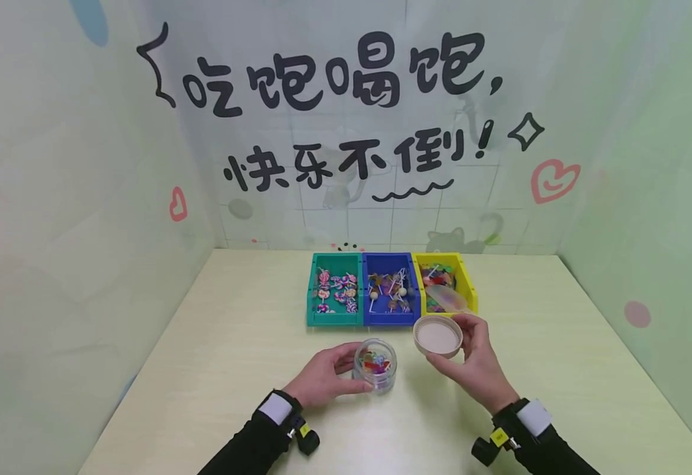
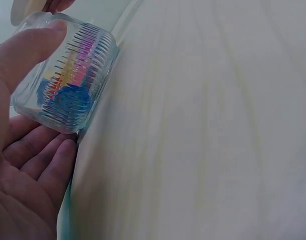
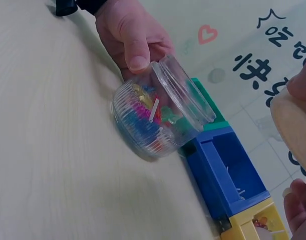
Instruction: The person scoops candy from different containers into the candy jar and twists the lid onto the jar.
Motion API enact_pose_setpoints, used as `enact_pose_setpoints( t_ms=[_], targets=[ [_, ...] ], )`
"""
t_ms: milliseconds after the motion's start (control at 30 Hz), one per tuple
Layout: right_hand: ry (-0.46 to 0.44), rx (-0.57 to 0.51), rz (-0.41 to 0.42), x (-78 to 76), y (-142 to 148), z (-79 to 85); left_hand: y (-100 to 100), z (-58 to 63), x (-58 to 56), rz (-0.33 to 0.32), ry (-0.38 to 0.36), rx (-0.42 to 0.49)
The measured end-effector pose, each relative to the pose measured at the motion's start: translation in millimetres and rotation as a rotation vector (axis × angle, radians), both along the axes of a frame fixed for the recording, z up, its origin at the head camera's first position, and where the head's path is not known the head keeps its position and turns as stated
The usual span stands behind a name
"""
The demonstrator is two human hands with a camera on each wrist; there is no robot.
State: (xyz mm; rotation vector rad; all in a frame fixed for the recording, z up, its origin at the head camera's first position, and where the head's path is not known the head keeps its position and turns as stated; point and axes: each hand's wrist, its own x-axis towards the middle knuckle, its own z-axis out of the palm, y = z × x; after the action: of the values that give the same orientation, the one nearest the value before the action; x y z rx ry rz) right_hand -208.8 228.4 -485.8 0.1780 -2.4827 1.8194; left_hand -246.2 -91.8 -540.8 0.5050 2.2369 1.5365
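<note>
In the head view, my left hand (image 1: 326,375) holds a clear ribbed jar (image 1: 384,382) from its left side, the thumb in front. The jar stands upright on the table with its mouth uncovered. Brightly coloured candies (image 3: 142,120) lie inside it, and a short white stick shows among them in the right wrist view. My right hand (image 1: 481,369) pinches a pale round lid (image 1: 437,336) by its edge. The lid is off to the jar's right, raised, its hollow underside towards the head camera. In the left wrist view, the thumb (image 2: 30,50) lies against the jar's wall.
Behind the hands, three joined bins stand in a row: green (image 1: 335,319), blue (image 1: 388,319) and yellow (image 1: 469,284). Green and blue contain lollipops; yellow contains colourful wrapped pieces and a translucent pinkish object (image 1: 449,298). The pale table (image 1: 251,303) meets printed walls on three sides.
</note>
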Motion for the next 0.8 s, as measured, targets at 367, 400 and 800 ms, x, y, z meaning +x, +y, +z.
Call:
enact_pose_setpoints(
  t_ms=[367, 400, 800],
  targets=[
    [0.068, -0.047, 0.058, -5.9, -9.9, 7.2, 1.1, 0.5, -1.6, 0.001, 0.016, -0.001],
    [0.075, -0.050, 0.070, -6.6, -11.3, 8.2, 0.8, 0.1, -1.9, 0.003, 0.013, -0.002],
    [0.146, 0.051, 0.180, -17.7, -35.6, 5.7, 0.2, 1.5, 0.1, 0.002, 0.006, -0.003]
  ],
)
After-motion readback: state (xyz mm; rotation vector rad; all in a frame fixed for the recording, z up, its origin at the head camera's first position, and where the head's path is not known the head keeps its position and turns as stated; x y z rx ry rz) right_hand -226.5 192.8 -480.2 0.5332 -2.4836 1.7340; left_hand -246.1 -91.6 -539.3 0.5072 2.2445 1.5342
